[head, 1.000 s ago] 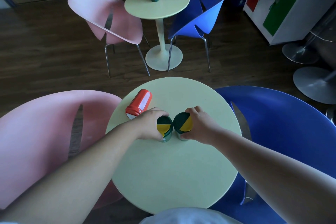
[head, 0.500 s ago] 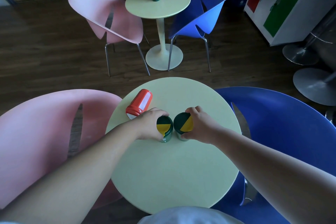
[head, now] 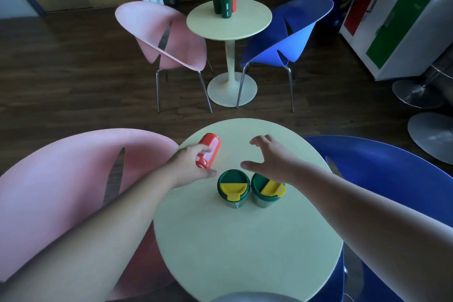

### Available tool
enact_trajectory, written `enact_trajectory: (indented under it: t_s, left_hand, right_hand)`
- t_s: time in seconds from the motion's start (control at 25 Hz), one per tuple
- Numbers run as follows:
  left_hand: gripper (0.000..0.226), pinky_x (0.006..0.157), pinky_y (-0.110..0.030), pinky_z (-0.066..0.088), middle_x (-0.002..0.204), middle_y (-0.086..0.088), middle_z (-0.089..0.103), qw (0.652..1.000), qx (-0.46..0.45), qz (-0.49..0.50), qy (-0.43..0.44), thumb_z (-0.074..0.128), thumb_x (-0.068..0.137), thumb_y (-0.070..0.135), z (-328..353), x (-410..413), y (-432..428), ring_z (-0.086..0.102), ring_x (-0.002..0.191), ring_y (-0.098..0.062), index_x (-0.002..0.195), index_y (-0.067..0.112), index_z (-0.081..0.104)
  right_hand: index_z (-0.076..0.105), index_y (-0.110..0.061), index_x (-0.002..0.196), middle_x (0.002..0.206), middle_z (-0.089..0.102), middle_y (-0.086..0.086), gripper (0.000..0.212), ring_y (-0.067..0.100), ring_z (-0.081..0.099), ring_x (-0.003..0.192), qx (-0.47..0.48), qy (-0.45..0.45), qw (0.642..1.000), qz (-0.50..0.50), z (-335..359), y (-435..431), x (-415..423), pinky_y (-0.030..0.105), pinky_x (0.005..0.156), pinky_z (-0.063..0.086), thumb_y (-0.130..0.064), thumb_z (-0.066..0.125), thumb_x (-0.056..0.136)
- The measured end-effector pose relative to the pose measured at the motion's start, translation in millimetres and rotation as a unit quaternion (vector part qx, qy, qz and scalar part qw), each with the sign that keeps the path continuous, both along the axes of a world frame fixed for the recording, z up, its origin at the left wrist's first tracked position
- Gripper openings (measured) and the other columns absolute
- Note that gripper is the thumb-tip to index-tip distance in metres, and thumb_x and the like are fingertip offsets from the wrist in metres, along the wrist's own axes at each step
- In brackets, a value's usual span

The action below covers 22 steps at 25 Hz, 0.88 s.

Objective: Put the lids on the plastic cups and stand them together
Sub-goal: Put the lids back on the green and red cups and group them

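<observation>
Two green cups with green-and-yellow lids stand side by side on the round pale table (head: 245, 247): the left one (head: 233, 188), the right one (head: 267, 190). A red cup (head: 210, 149) lies on its side behind them. My left hand (head: 190, 164) grips the red cup near its lidded end, fingers over the top and thumb below. My right hand (head: 267, 157) hovers with fingers spread above the table, just behind the right green cup, holding nothing.
A pink chair (head: 73, 193) is at the table's left and a blue chair (head: 382, 179) at its right. A second round table (head: 229, 19) farther off carries three lidded cups (head: 224, 1), with a pink and a blue chair beside it.
Both hands have let go of the green cups. My left hand moved back and took hold of the lying red cup. My right hand lifted and opened behind the right green cup.
</observation>
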<state>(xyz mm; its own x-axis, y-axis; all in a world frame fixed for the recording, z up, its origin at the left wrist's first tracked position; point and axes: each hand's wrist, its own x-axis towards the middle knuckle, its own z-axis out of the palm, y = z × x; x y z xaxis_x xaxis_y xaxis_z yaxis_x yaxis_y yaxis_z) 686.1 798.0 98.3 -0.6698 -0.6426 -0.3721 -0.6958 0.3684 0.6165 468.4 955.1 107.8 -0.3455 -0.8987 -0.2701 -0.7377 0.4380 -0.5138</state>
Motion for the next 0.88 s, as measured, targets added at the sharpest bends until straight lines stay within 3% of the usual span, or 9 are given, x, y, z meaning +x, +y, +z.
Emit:
enact_trajectory:
  t_s: [0.12,0.32,0.56,0.72,0.88]
  left_hand:
    - [0.061,0.095,-0.033,0.049,0.131,0.007,0.063,0.998,0.021,0.053,0.032,0.086,0.079,0.032,-9,19,-26,0.061,0.119,-0.016,0.134,0.029,0.059]
    - [0.05,0.102,-0.042,0.053,0.135,-0.003,0.064,0.989,0.056,0.119,0.069,0.084,0.084,0.02,-44,41,-64,0.064,0.117,-0.024,0.129,0.024,0.063]
    - [0.044,0.082,-0.034,0.053,0.14,-0.004,0.064,0.971,0.136,0.163,0.111,0.084,0.084,0.019,-90,52,-93,0.07,0.114,-0.021,0.121,0.03,0.062]
    - [0.053,0.098,-0.039,0.055,0.14,-0.005,0.063,0.974,0.147,0.13,0.113,0.085,0.082,0.018,-110,47,-99,0.07,0.115,-0.02,0.13,0.024,0.064]
    - [0.055,0.103,-0.046,0.055,0.128,-0.002,0.07,0.971,0.17,0.124,0.117,0.087,0.071,0.018,-122,44,-101,0.075,0.103,-0.021,0.121,0.032,0.068]
  right_hand:
    - [0.046,-0.023,0.142,0.139,0.05,0.003,0.07,0.024,0.055,0.122,-0.017,-0.012,1.0,0.013,3,-34,15,0.04,0.099,0.048,-0.054,0.071,0.084]
    - [0.047,-0.023,0.142,0.131,0.053,0.006,0.066,0.026,0.058,0.115,0.02,-0.01,0.999,0.049,-13,-88,41,0.039,0.095,0.05,-0.04,0.075,0.085]
    - [0.052,-0.027,0.14,0.129,0.051,0.01,0.063,0.027,0.059,0.107,0.084,0.0,0.995,0.057,-43,-135,68,0.034,0.089,0.048,-0.034,0.077,0.083]
    - [0.049,-0.028,0.144,0.133,0.047,0.011,0.071,0.028,0.059,0.107,0.092,0.009,0.994,0.052,-52,-150,72,0.029,0.083,0.043,-0.032,0.08,0.08]
    - [0.048,-0.027,0.145,0.136,0.043,0.013,0.074,0.029,0.061,0.102,0.114,0.013,0.993,0.032,-59,-164,79,0.032,0.083,0.05,-0.032,0.08,0.079]
